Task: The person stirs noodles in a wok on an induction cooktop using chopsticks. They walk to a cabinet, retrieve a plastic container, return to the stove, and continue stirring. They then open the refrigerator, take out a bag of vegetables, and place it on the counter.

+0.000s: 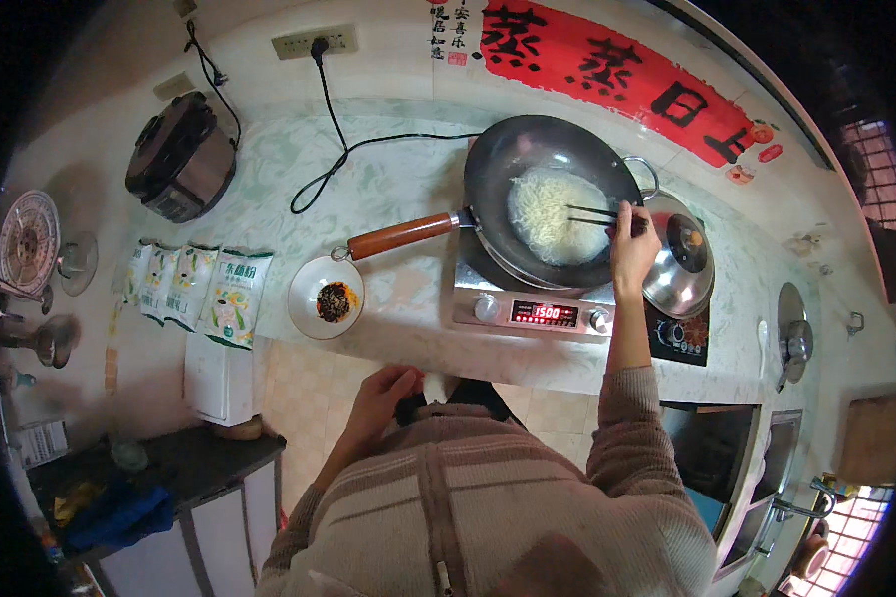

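Observation:
My right hand [635,246] is closed around a pair of dark chopsticks [591,215], whose tips reach into pale noodles [552,213] in cloudy liquid. These lie in a dark wok [496,160] with a wooden handle [399,235] pointing left. The wok rests on an induction cooker [470,302] with a lit red display. My left hand [388,388] hangs low near my waist, its fingers curled near something red; whether it holds anything is unclear. Left of the cooker, a white bowl [308,291] contains dark and orange seasoning.
A domed metal lid [679,276] sits on a black cooktop [694,343] right of the wok. Several green-and-white food packets [239,295] lie at the counter's left, below a brown electric cooker [187,160]. A black power cord [388,139] loops across the marbled counter [411,175].

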The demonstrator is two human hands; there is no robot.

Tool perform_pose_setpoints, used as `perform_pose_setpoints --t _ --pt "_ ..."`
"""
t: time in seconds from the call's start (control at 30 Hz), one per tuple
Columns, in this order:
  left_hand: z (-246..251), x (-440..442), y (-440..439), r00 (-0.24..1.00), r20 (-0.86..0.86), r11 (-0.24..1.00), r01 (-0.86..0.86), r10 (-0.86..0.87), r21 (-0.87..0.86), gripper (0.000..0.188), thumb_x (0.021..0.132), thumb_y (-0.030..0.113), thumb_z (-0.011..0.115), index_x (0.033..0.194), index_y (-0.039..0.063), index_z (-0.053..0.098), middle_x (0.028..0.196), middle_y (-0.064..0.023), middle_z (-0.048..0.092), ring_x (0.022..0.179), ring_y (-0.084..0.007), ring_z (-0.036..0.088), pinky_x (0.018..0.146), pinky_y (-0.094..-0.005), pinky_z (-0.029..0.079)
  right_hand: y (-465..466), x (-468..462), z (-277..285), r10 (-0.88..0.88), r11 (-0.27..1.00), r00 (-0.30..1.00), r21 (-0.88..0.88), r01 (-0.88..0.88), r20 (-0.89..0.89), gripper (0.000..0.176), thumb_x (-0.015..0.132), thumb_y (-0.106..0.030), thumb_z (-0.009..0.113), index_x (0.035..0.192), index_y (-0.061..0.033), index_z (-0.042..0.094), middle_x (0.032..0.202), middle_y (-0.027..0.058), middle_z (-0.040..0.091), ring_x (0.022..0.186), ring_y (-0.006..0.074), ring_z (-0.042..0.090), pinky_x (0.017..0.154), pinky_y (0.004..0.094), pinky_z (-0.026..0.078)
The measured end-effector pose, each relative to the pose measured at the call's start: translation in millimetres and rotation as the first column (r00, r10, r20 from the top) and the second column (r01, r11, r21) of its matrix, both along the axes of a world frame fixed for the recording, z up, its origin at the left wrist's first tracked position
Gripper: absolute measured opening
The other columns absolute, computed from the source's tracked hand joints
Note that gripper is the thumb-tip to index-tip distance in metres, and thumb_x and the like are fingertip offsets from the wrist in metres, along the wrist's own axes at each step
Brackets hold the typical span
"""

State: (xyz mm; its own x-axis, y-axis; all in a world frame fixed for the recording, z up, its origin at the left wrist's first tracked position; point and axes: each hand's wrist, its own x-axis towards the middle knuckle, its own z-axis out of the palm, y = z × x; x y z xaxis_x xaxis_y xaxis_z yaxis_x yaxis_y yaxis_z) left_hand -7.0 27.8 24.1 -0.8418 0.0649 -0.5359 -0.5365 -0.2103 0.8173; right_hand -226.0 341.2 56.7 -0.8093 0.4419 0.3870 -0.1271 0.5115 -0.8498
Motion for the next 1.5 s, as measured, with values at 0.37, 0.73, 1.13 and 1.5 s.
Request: perform_pose_setpoints --t 0.37,0.73,1.13,1.5 --pt "4.0 1.5 -8.5 1.0 -0.007 0.999 -0.024 0.024 0.023 0.024 0.088 0.02 0.049 0.096 0.0 0.057 0.085 -0.0032 0.058 0.082 -0.0104 0.053 0.076 -0.0232 0.042 -2.3 -13.4 -3.2 0.05 0.989 0.991 -0.144 -0.031 0.126 0.029 0.085 -0.022 0.054 0.075 0.0052 0.055 0.058 0.0075 0.056 0.05 0.0114 0.055 0.046 0.0257 0.044" --pt "-1.6 0.7 -8.8 0.999 0.021 0.998 -0.043 0.042 0.05 0.025 0.087 0.021 0.051 0.097 -0.001 0.057 0.087 -0.0042 0.059 0.082 -0.0115 0.054 0.077 -0.0244 0.043 -16.4 42.0 0.2 0.322 0.871 0.944 0.412 -0.267 -0.071 0.011 0.078 -0.009 0.06 0.073 -0.0001 0.055 0.068 0.0109 0.055 0.054 0.0194 0.054 0.05 0.0276 0.042" --pt "-3.4 -2.4 -8.5 1.0 -0.005 1.0 0.023 -0.023 0.021 0.027 0.088 0.023 0.05 0.096 -0.001 0.058 0.088 -0.0043 0.059 0.082 -0.0107 0.053 0.077 -0.024 0.042 -25.3 43.3 -13.0 0.109 0.945 0.992 0.317 -0.082 -0.07 0.008 0.079 -0.007 0.06 0.079 0.0008 0.058 0.071 0.0109 0.057 0.057 0.0166 0.052 0.054 0.0253 0.042" --pt "-4.6 -5.5 -9.4 1.0 0.017 0.999 0.024 -0.024 0.037 0.025 0.087 0.022 0.05 0.095 -0.001 0.058 0.086 -0.0037 0.059 0.079 -0.0105 0.053 0.074 -0.0229 0.043 -47.6 89.1 -38.3 0.154 0.807 0.982 0.56 -0.188 0.108 0.028 0.073 -0.009 0.064 0.099 -0.0082 0.056 0.089 0.0112 0.051 0.07 0.0234 0.052 0.06 0.0305 0.042"
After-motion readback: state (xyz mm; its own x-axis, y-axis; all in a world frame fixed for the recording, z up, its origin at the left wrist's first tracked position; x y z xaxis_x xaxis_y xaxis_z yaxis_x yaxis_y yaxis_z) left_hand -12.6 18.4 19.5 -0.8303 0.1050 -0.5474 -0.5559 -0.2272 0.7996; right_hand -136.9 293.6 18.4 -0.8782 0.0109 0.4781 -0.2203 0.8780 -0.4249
